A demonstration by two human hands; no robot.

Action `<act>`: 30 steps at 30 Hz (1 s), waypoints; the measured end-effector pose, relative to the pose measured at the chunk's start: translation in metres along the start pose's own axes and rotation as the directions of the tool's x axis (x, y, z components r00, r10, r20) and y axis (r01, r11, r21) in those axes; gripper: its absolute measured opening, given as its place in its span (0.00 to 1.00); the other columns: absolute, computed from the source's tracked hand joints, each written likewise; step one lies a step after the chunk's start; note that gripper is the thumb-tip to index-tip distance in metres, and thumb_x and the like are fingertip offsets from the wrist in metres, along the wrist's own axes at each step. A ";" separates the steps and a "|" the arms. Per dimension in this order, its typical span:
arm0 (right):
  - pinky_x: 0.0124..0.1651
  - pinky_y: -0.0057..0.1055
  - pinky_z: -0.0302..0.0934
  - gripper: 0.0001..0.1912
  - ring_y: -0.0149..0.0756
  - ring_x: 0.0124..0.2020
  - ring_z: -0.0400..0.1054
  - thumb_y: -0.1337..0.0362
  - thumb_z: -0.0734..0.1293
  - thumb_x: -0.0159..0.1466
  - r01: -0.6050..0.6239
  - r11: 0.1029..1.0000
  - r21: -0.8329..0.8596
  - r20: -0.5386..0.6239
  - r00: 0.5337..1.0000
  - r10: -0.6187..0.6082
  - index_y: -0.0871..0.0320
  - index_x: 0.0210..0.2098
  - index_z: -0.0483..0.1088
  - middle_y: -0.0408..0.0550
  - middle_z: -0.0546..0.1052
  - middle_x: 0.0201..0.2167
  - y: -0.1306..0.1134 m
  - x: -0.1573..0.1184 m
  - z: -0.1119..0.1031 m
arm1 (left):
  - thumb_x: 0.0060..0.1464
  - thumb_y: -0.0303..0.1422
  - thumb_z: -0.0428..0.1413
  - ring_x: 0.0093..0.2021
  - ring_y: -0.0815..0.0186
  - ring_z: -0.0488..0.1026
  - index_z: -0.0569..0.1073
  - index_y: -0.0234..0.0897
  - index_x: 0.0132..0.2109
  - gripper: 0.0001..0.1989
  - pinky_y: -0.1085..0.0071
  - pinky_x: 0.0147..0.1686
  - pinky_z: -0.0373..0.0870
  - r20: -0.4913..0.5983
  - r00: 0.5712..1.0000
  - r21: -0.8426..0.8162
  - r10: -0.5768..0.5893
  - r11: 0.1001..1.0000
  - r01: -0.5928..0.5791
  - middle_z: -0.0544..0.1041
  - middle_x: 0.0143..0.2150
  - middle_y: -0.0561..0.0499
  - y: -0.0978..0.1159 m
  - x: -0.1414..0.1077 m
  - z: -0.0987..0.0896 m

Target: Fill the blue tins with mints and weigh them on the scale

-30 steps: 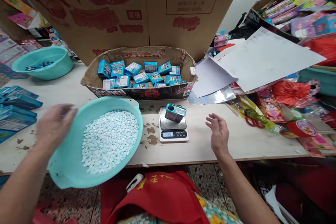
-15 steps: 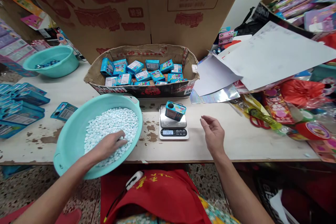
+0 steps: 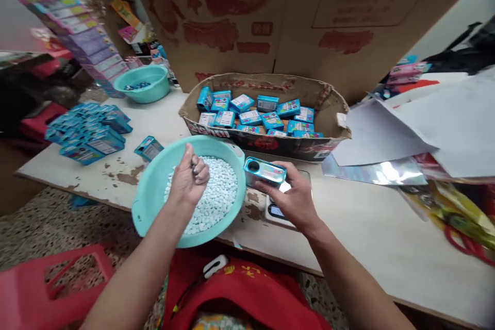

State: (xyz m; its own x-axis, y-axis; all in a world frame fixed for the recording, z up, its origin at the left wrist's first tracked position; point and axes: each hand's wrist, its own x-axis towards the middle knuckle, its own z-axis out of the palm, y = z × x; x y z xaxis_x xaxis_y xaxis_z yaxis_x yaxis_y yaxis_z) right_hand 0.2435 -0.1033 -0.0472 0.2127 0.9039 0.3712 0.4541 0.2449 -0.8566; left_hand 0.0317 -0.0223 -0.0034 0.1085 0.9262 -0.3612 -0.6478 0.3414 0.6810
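Shiny metal and smooth plastic are set against rough cardboard
A glossy metallic finish is seen on the blue tin (image 3: 266, 170), smooth plastic on the teal basin (image 3: 152, 185), a matt, chalky look on the pellets (image 3: 222, 191); ragged cardboard is shown by the open box (image 3: 333, 113), flaked patches by the tabletop (image 3: 348, 221), red cloth by the apron (image 3: 247, 291)
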 end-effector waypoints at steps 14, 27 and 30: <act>0.41 0.33 0.62 0.16 0.43 0.41 0.71 0.61 0.73 0.57 0.138 0.979 -0.150 0.285 0.954 -0.091 0.57 0.43 0.69 0.49 0.77 0.40 -0.039 0.020 0.062 | 0.47 0.50 0.61 0.19 0.73 0.65 0.59 0.37 0.21 0.26 0.75 0.23 0.65 -0.020 0.854 0.136 0.519 0.848 -0.512 0.61 0.17 0.58 -0.005 0.002 0.032; 0.44 0.33 0.62 0.17 0.38 0.41 0.70 0.57 0.72 0.57 0.080 0.987 0.140 0.283 0.952 -0.118 0.53 0.44 0.69 0.44 0.75 0.40 -0.037 0.040 0.056 | 0.46 0.33 0.61 0.58 0.57 0.65 0.66 0.43 0.59 0.31 0.64 0.53 0.65 0.542 0.829 0.818 0.142 0.137 -0.558 0.67 0.61 0.47 0.032 -0.012 -0.017; 0.47 0.34 0.64 0.23 0.38 0.44 0.70 0.54 0.71 0.58 0.097 0.962 0.257 0.329 0.927 -0.181 0.53 0.50 0.66 0.47 0.74 0.46 -0.043 0.071 0.064 | 0.51 0.38 0.59 0.44 0.61 0.73 0.71 0.42 0.51 0.20 0.68 0.42 0.70 0.523 0.845 0.845 0.114 0.062 -0.531 0.76 0.46 0.50 0.050 -0.018 -0.014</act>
State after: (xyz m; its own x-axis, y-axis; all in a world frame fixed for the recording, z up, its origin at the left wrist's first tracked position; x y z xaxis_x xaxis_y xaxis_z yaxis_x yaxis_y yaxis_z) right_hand 0.1839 -0.0273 -0.0063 -0.1701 0.9087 0.3812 0.2350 0.4131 -0.8798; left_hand -0.0134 -0.0246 0.0285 0.4125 0.9048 0.1055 0.5395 -0.3360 0.7720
